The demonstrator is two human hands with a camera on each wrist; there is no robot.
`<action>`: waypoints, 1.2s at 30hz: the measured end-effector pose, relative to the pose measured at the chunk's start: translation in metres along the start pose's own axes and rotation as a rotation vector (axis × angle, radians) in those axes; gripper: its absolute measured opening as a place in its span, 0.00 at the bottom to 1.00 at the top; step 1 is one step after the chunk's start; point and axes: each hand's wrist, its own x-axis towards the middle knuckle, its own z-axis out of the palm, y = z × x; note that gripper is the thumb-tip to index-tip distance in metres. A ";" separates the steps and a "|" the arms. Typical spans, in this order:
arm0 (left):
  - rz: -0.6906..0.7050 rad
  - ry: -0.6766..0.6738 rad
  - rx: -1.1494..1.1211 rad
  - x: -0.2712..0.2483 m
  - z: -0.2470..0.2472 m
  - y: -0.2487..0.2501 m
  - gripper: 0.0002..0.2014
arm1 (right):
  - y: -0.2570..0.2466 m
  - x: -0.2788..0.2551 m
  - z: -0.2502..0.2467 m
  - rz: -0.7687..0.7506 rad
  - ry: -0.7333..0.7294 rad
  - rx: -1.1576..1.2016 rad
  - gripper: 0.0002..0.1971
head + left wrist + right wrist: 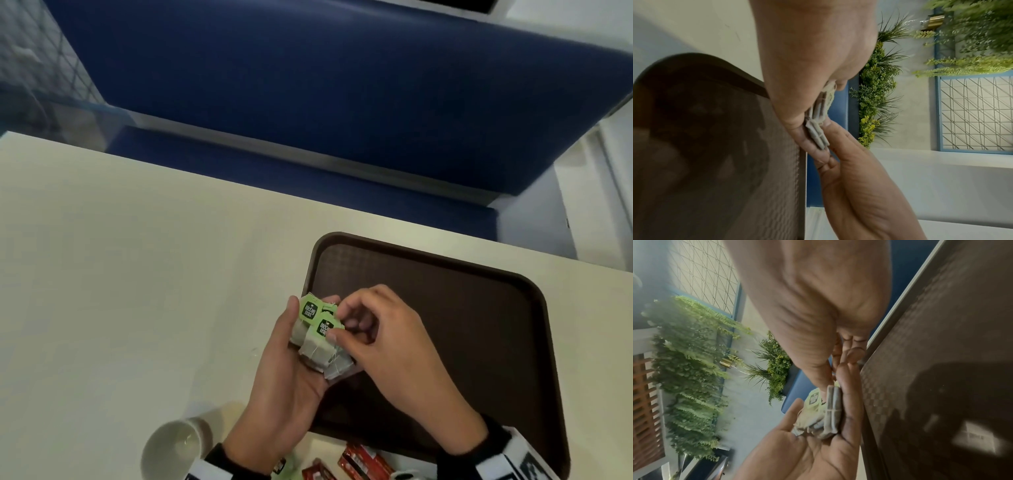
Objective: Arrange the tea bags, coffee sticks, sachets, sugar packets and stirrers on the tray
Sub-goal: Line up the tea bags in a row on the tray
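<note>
**Tea bags gathered in hand at the tray's edge**

Left hand (291, 370) cupped palm-up, thumb and curled fingers cradling a small stack of tea bags (320, 346) just above the near-left rim of the brown tray (479, 308). Right hand (387, 342) curled over the stack, thumb and forefinger pinching one green paper tag (325, 327); a second green tag (309, 310) lying beside it near the left thumb. Seen edge-on from the right wrist: grey, flat, folded bags (832, 412) pressed side by side against the left fingers (849, 402). Tray floor bare in the visible part, so nothing yet laid out there. Remaining red packets (359, 462) on the cream table (137, 274) at the near edge, next to a white cup (174, 448) lying on its side; kind of packet not legible.

Handling, as judged: very light, soft, limp paper pouches, easily crushed or torn; tags joined by thin strings, likely to tangle and drag neighbouring bags along. Best held by the flat faces of the pouch, lightly, between thumb and fingertip, rather than lifted by tag alone, where swinging and snagging seem probable. Stack best kept squared in the cupped palm while single bags are peeled off.
</note>
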 end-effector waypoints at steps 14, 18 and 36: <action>-0.007 0.018 0.055 0.018 -0.013 0.004 0.29 | 0.023 0.018 -0.022 0.109 -0.096 0.302 0.06; -0.002 0.026 0.019 0.023 -0.016 0.005 0.29 | 0.030 0.029 -0.034 0.120 -0.051 0.375 0.06; 0.035 0.054 -0.003 0.032 -0.020 0.013 0.26 | 0.049 0.162 0.006 -0.071 0.079 -0.269 0.04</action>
